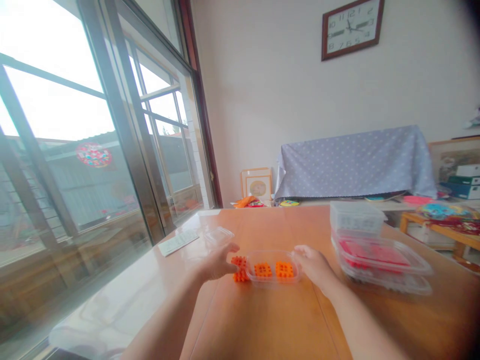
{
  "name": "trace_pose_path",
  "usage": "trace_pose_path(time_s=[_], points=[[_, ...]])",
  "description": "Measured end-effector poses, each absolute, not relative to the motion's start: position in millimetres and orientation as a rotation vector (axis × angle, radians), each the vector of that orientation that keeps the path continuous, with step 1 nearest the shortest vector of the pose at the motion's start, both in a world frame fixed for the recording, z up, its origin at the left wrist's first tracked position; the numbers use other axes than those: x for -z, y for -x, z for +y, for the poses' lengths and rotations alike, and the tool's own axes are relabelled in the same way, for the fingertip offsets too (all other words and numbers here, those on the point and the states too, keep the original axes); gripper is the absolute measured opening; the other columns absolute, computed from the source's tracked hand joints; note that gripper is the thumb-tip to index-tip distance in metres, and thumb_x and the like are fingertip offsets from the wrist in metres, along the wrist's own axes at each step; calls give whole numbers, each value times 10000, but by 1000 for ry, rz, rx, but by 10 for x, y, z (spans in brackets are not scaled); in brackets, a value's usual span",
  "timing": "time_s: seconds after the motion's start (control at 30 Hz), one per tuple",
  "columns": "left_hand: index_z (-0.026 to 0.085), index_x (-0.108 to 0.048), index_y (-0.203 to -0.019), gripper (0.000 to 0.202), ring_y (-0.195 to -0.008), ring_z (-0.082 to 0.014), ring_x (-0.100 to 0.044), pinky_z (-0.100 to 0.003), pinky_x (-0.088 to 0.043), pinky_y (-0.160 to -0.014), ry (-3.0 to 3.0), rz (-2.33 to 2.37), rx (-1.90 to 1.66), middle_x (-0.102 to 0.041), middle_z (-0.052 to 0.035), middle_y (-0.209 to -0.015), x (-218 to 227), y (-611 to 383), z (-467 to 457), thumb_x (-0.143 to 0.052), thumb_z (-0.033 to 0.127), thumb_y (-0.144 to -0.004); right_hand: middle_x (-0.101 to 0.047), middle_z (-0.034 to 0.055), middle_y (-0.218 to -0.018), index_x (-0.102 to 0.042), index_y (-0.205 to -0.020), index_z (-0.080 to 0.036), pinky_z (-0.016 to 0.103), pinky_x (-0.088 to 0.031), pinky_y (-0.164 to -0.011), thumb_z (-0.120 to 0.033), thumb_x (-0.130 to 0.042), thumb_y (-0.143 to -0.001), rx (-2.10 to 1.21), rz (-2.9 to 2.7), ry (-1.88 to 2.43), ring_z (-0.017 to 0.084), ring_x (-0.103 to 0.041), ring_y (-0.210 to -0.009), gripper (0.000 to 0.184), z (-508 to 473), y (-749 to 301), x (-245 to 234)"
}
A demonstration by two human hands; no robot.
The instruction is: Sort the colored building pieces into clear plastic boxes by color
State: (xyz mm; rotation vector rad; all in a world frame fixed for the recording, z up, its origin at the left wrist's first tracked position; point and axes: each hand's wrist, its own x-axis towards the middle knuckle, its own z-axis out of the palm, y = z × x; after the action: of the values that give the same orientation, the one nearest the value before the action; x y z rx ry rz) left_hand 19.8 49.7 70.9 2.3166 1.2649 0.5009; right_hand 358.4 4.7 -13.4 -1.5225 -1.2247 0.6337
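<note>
A clear plastic container (272,283) stands on the wooden table, with two orange lattice-shaped blocks inside: a left orange block (262,270) and a right orange block (284,270). Just outside its left wall are darker orange-red lattice pieces (240,269), upright or stacked; I cannot tell which. My left hand (220,261) is beside these pieces, thumb and fingers apart, the thumb tip at their edge. At the container's right end, my right hand (310,261) pinches the rim between thumb and fingers.
Stacked clear tubs with a red tray (371,252) stand on the table's right, a translucent box (356,219) behind them. A clear lid or tray (217,236) and a pale printed card (178,243) lie at left. Glass windows (150,150) flank the table's left side.
</note>
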Motion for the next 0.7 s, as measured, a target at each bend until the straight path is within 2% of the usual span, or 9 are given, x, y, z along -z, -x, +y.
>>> trace_pose_path(time_s=[0.13,0.3,0.53,0.7], points=[[238,-582,-1237,563,-1171,-263,-581,-383,-444,-1010,-2444,1334,-431,-621,-65,-1288,-678,-212,479,-684,244,-683,-754,77,-915,-705,-1003,-190,281,-506,-667,-460,-609,-756,-604,-1215,1519,235,-692,-848,378,31,-3575,118],[234,-607,-1194,504,-1122,-253,-603,-368,-454,-982,-2465,1356,-439,-654,-61,-1224,-728,-218,472,-689,261,-698,-756,74,-898,-708,-975,-193,279,-504,-653,-458,-603,-751,-586,-1215,1521,232,-693,-833,362,3,-3563,86],[243,-637,-1136,387,-1144,-260,-572,-373,-417,-1019,-2503,1394,-651,-663,-57,-1189,-903,-399,415,-669,309,-756,-756,70,-891,-710,-960,-201,288,-505,-656,-470,-594,-750,-579,-1219,1541,238,-692,-837,360,52,-3594,117],[287,-655,-1078,351,-1160,-286,-530,-424,-391,-1027,-2631,1362,-512,-668,-39,-1102,-897,-800,236,-687,330,-731,-759,74,-893,-714,-949,-206,291,-507,-656,-467,-595,-758,-550,-1223,1544,236,-693,-828,346,42,-3607,124]])
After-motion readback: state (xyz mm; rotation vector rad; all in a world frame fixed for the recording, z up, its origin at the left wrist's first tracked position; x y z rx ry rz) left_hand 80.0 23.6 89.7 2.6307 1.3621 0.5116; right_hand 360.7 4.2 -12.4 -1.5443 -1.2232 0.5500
